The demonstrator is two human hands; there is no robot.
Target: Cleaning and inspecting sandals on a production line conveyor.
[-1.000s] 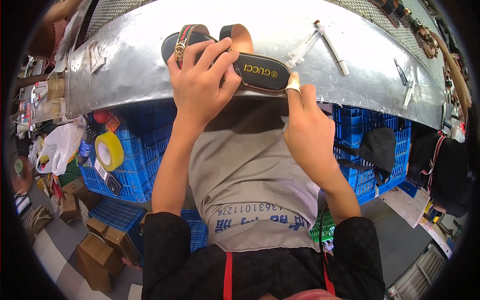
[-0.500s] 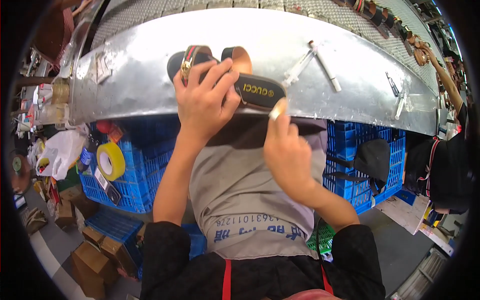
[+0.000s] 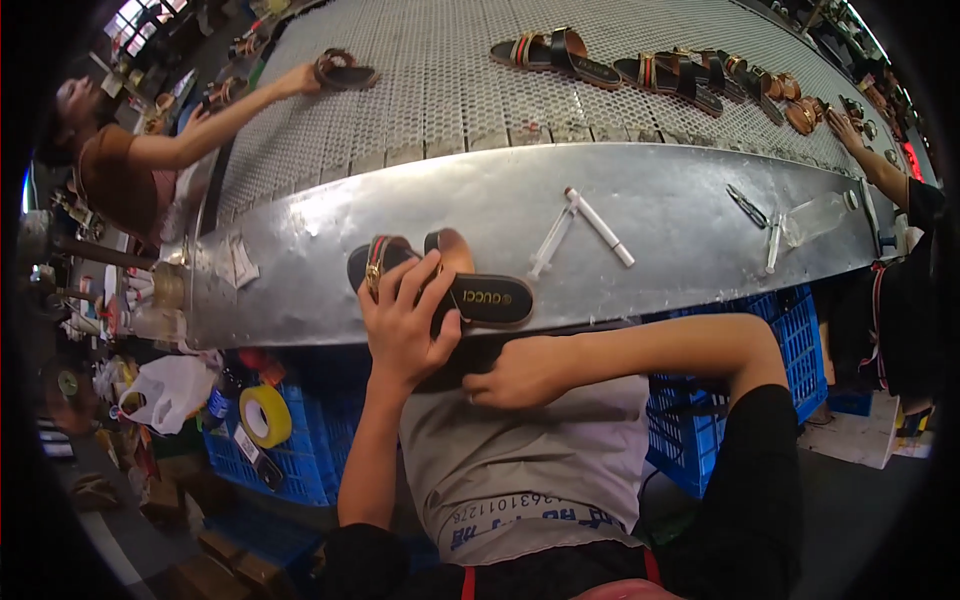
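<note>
A black sandal (image 3: 497,303) with a tan lining, a striped strap and a gold ornament lies on the front edge of the metal bench (image 3: 680,270). My left hand (image 3: 403,330) is closed over its straps, fingers on top and thumb at the near side. The sole's right end is uncovered, with gold lettering on the insole. Just below the sandal, in front of the grey apron (image 3: 560,450), my right hand (image 3: 525,372) is bent inward with its fingers curled. Whatever they hold, if anything, is hidden.
Beyond the bench runs a mesh conveyor (image 3: 420,80) carrying several sandals (image 3: 560,55). A syringe (image 3: 550,245), a white pen (image 3: 602,230), pliers (image 3: 746,205) and a clear bottle (image 3: 818,220) lie on the bench. Another person's arm (image 3: 215,130) reaches over from the left.
My right hand has left the sandal's right end and come in to the apron; the pale piece it held is out of sight. My left hand stays on the sandal. The view has tilted up.
</note>
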